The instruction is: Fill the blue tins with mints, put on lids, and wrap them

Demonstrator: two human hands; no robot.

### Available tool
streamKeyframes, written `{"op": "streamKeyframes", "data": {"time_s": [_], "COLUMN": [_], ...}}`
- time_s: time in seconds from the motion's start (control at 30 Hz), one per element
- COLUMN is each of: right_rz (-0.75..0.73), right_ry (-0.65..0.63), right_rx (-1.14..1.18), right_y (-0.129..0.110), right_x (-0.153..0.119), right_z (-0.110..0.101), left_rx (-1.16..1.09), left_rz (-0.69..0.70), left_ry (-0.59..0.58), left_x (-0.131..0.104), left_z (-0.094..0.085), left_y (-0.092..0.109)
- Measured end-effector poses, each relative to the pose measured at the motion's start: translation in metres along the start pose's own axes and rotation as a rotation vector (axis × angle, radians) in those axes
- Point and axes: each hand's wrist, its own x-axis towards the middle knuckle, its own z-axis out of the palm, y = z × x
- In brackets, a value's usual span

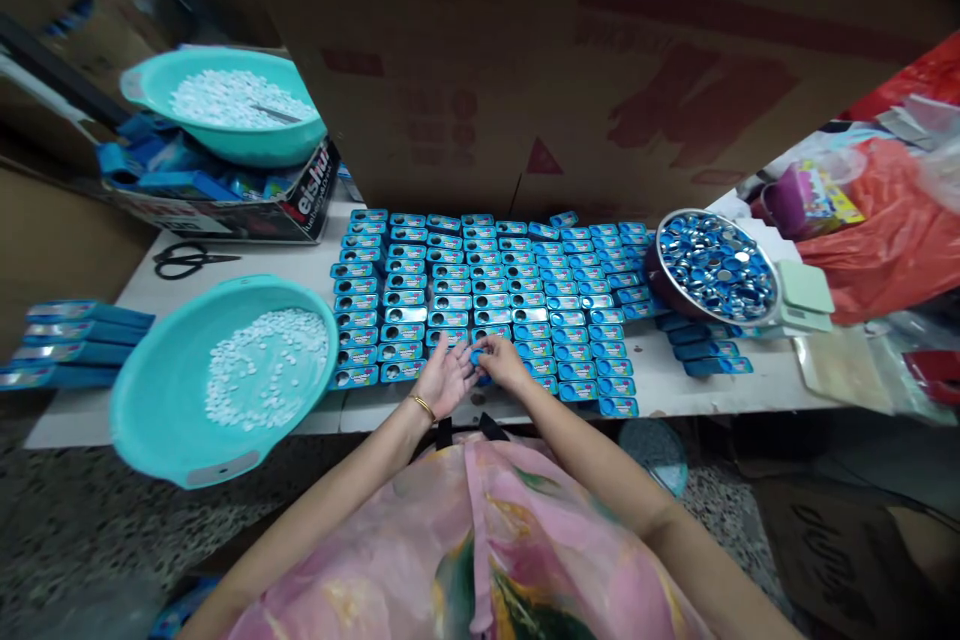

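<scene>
Rows of small blue boxes (450, 287) cover the middle of the white table. At their front edge my left hand (446, 380) is palm up with its fingers spread; whether small pieces lie in the palm is too small to tell. My right hand (501, 363) pinches a small round blue cap (476, 357) just over the left fingers. To the right stands a round metal bowl (660, 272) full of blue and silver caps. A turquoise basin (157, 390) with small white pieces (262, 365) is left of the boxes.
Black scissors (184, 262) lie behind the basin. A second turquoise basin (247, 145) rests on an open carton (217, 218) at the back left. More blue boxes (75, 345) stand far left. A big cardboard box (487, 70) rises behind the table, with red plastic (892, 230) on the right.
</scene>
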Motion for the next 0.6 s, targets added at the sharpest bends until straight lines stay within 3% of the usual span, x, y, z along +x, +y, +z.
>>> {"op": "streamKeyframes", "data": {"time_s": [0.17, 0.27, 0.47, 0.6], "right_rz": [-0.052, 0.050, 0.158, 0.034], "right_ry": [0.167, 0.095, -0.006, 0.067], "right_rx": [-0.555, -0.806, -0.802, -0.658], "right_y": [-0.018, -0.029, -0.039, -0.041], "right_x": [0.022, 0.042, 0.076, 0.062], "right_z": [-0.017, -0.018, -0.014, -0.013], "left_rx": [0.081, 0.094, 0.065, 0.090], "left_rz": [0.113, 0.162, 0.193, 0.158], "left_ry": [0.160, 0.238, 0.269, 0.256], "left_x": [-0.007, -0.014, -0.023, -0.021], "left_z": [-0.024, -0.041, -0.051, -0.049], "left_y": [0.011, 0.016, 0.015, 0.012]}}
